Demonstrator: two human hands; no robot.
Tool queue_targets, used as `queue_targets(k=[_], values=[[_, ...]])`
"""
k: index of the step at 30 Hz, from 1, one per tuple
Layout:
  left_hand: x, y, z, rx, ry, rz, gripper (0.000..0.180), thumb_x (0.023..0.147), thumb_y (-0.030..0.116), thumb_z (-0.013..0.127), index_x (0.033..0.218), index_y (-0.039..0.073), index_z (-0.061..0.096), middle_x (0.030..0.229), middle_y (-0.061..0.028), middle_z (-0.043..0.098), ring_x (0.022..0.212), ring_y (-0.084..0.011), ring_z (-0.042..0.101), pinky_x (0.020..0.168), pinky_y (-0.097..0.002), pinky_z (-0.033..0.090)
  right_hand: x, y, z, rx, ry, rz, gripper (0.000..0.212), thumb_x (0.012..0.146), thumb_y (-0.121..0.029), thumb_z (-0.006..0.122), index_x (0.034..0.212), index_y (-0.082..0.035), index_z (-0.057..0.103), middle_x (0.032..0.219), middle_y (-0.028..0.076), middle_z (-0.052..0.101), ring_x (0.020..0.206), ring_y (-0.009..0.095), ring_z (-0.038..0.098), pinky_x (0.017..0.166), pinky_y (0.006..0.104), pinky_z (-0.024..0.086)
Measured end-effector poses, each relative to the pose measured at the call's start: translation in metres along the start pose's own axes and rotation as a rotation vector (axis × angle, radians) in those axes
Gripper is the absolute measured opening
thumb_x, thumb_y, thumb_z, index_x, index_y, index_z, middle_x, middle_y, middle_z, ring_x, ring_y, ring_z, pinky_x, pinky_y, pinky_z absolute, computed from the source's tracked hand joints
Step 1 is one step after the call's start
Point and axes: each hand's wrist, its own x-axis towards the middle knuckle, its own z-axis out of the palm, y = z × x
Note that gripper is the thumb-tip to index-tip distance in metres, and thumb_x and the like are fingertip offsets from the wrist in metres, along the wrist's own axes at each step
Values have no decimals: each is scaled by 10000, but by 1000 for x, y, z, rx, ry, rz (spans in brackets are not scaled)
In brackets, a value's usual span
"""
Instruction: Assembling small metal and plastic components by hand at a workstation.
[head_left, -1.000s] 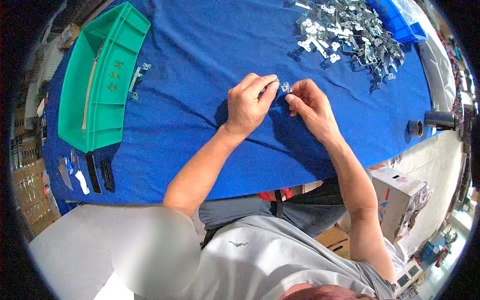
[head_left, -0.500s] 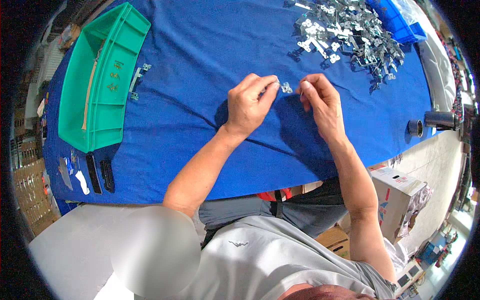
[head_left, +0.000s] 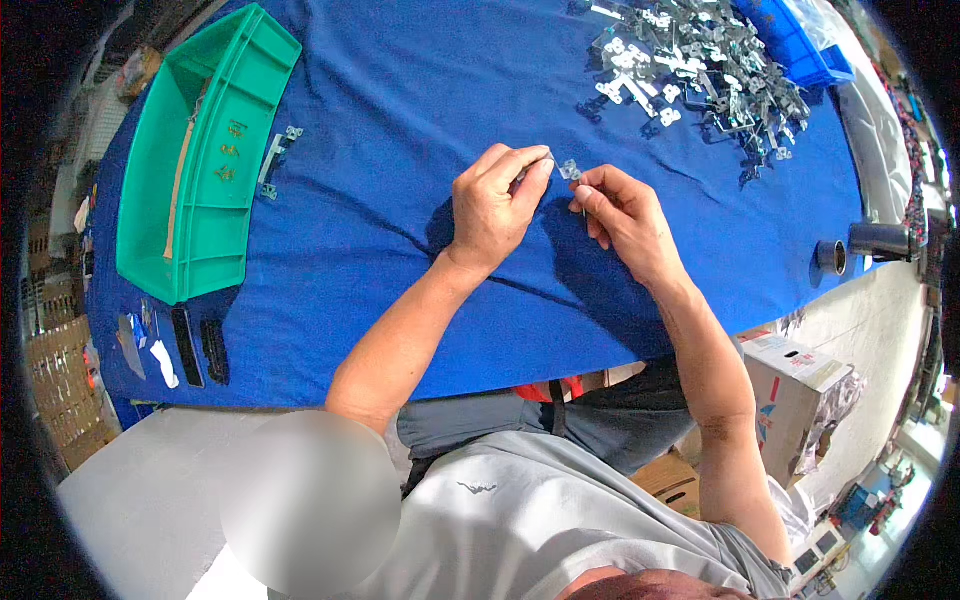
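My left hand [head_left: 497, 205] is closed in a pinch on a small shiny metal bracket [head_left: 569, 170]. The bracket's lobed end juts out to the right of my fingertips, and the rest of it is hidden in the hand. Close to that end, my right hand [head_left: 625, 218] pinches with thumb and forefinger, its fingertips at or nearly touching the metal. Whatever lies between those fingers is too small to name. Both hands are above the blue cloth [head_left: 400, 150].
A heap of similar metal brackets [head_left: 690, 70] lies at the far right, beside a blue bin [head_left: 800, 45]. On the left stands a green plastic crate [head_left: 215, 200], with loose brackets [head_left: 275, 163] alongside. A dark cylinder [head_left: 831, 257] sits near the right edge.
My right hand has moved left and slightly down, bringing its fingertips up to the bracket. My left hand has shifted only a little to the left.
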Motion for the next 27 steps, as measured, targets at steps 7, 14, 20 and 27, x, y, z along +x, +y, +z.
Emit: queue_targets(k=[7, 14, 20, 27], values=[[1, 2, 2, -18, 10, 5, 103, 880, 99, 718, 959, 34, 728, 775, -110, 666, 601, -225, 630, 540, -344, 486, 1, 2, -1, -69, 6, -20, 189, 1013, -202, 591, 1043, -21, 636, 828, 18, 658, 643, 65, 555, 533, 227, 451], [0, 2, 1, -15, 12, -14, 98, 879, 97, 719, 952, 33, 730, 778, -110, 670, 611, -220, 638, 545, -342, 492, -1, 0, 1, -46, 28, -42, 195, 1013, -208, 596, 1036, -20, 638, 814, 17, 651, 640, 66, 556, 542, 228, 451], [-1, 0, 3, 6, -1, 36, 98, 870, 95, 725, 949, 37, 733, 782, -112, 676, 617, -236, 648, 549, -350, 501, 2, 8, 1, -79, 78, -81, 164, 1002, -177, 610, 1038, -18, 631, 798, 10, 627, 653, 66, 563, 564, 236, 470], [-2, 2, 3, 64, -35, 76, 103, 855, 94, 733, 943, 42, 737, 801, -114, 690, 664, -265, 683, 573, -362, 534, 4, 7, 1, -32, 106, -193, 140, 995, -130, 606, 1054, -4, 625, 844, 43, 614, 673, 96, 589, 592, 260, 502]])
